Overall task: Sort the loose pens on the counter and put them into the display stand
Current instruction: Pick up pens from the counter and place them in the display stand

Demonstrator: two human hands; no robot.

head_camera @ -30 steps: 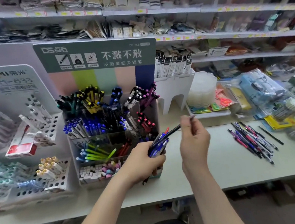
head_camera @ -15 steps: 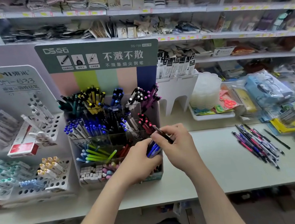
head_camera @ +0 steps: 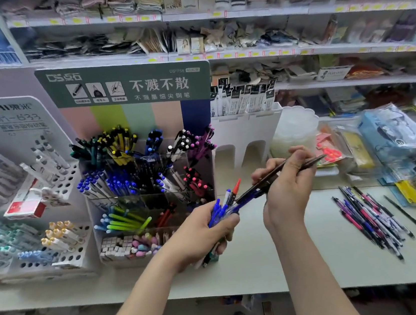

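1. Pens: bundle of pens (head_camera: 222,208), mostly blue with one red tip, slim plastic barrels, fanned upward just in front of display stand (head_camera: 151,198).
2. Left hand (head_camera: 201,236) clenched round bundle's lower half. Right hand (head_camera: 287,189) pinches one dark pen (head_camera: 313,161) between thumb and fingers, slanted, lower end meeting the bundle.
3. Loose pens (head_camera: 369,218) heaped on smooth pale counter (head_camera: 305,255), well right of both hands. Stand has clear tiered compartments packed with coloured pens.

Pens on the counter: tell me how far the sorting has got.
Done: the display stand already holds many pens grouped by colour. In hand: the left hand grips a bunch of mostly blue pens, the right hand pinches a dark pen. Remaining: a pile of loose pens lies on the counter to the right.
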